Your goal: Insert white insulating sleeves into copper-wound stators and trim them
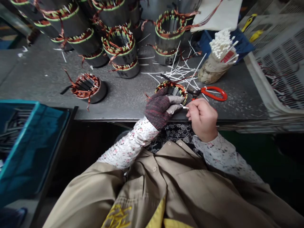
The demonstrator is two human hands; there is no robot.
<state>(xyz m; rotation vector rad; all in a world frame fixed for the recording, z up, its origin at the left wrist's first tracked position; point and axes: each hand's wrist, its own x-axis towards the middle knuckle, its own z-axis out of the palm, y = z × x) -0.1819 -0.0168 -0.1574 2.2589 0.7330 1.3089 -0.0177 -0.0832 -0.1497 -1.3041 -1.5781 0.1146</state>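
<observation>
A wire-wound motor stator rests near the front edge of the bench. My left hand, in a dark knitted glove with pale covering on its fingers, is wrapped over the stator's near side and hides much of it. My right hand is bare, its thumb and forefinger pinched on a short white strand at the stator's rim. Just behind that hand lie red-handled scissors, their blades close to the stator. Thin white strands are scattered on the bench behind it.
A single stator stands to the left, with stacked stators behind. A cup of white sticks stands at the right, before a blue bin. White plastic crates flank the bench; a teal crate sits lower left.
</observation>
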